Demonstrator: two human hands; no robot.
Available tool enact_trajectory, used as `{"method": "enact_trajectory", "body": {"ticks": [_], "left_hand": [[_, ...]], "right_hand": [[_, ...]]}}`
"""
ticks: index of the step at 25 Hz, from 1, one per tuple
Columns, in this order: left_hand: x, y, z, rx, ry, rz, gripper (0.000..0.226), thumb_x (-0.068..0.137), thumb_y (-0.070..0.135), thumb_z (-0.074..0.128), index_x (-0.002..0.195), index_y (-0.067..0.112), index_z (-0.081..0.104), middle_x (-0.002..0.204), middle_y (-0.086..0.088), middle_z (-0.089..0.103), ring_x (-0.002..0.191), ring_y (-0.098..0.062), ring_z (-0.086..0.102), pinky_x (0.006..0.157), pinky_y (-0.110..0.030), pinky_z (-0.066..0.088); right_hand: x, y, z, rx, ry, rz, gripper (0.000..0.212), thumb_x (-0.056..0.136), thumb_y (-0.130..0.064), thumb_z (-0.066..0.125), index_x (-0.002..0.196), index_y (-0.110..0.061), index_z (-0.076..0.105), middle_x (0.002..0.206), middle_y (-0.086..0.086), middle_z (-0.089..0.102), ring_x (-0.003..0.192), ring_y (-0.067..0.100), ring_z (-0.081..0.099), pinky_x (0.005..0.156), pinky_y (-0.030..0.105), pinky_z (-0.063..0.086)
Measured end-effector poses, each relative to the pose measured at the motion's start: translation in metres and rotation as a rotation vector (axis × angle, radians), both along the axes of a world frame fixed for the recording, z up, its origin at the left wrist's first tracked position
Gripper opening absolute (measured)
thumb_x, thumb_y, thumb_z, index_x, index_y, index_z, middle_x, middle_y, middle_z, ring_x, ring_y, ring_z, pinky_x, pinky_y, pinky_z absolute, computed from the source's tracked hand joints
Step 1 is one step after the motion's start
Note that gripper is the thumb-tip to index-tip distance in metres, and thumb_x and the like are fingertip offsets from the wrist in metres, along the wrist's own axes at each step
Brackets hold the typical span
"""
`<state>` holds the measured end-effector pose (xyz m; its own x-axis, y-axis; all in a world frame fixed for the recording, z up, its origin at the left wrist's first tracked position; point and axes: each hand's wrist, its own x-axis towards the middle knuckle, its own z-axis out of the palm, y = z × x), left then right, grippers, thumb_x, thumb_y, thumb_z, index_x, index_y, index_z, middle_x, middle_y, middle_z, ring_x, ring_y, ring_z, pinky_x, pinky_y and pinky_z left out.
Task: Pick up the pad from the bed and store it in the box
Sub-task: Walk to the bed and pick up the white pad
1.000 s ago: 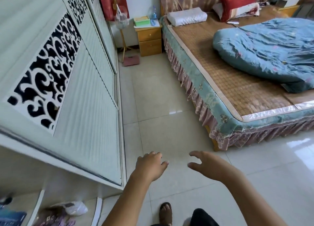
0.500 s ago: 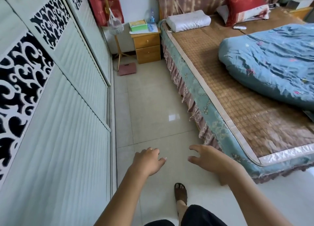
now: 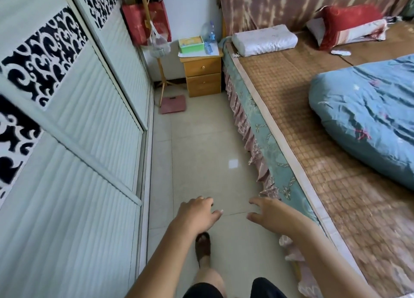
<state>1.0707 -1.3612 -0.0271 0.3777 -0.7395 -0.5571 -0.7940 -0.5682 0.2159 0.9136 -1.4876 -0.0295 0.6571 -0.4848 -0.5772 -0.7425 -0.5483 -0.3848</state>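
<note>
Both arms reach forward over the pale tiled floor (image 3: 201, 154) in the aisle between a wardrobe and the bed (image 3: 275, 163); the left hand (image 3: 197, 214) is empty, palm down, its fingers loosely spread and curled with nothing between them; the right hand (image 3: 271, 214) is likewise empty, fingers apart and slightly hooked, hanging just beside the bed's frilled teal skirt without clearly touching it; the two hands are near each other but apart; below them a sandalled foot (image 3: 202, 244) stands on the tiles; the wardrobe (image 3: 74, 163) with ribbed white sliding doors and black scroll panels fills the left side; the bed on the right is covered by a woven bamboo mat (image 3: 313, 141), and a rumpled blue quilt (image 3: 367, 123) lies on it toward the far right; at the head of the bed a white contoured pillow (image 3: 264, 41) lies on the mat, which may be the pad, though I cannot tell for sure; a red pillow (image 3: 349, 21) leans farther right; a wooden nightstand (image 3: 202, 76) stands beside the bed's head, carrying a green box (image 3: 191, 44) and a water bottle (image 3: 209, 32); a pink scale (image 3: 173, 104) lies on the floor before it.
</note>
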Motion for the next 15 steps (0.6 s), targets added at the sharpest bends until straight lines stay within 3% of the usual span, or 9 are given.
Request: {"method": "enact_trajectory", "body": {"ticks": [9,15], "left_hand": [[0.179,-0.167,0.002,-0.038,-0.011,-0.041,0.050,0.094,0.050,0.035,0.123,0.012,0.050,0.131,-0.010,0.054,0.116,-0.029,0.053,0.096,-0.041,0.040],[0.262,-0.270,0.000,-0.017,-0.046,-0.110,0.048,0.095,0.048,0.036,0.123,0.013,0.051,0.132,-0.012,0.054,0.121,-0.029,0.051,0.098,-0.042,0.039]], "right_hand": [[0.172,-0.150,0.005,-0.005,-0.013,-0.085,0.053,0.091,-0.044,0.048,0.138,-0.023,0.038,0.144,0.003,0.046,0.126,0.021,0.048,0.103,0.034,0.040],[0.244,-0.247,0.014,-0.021,-0.030,-0.141,0.052,0.091,-0.042,0.048,0.138,-0.023,0.038,0.140,0.003,0.050,0.123,0.021,0.051,0.103,0.035,0.042]]}}
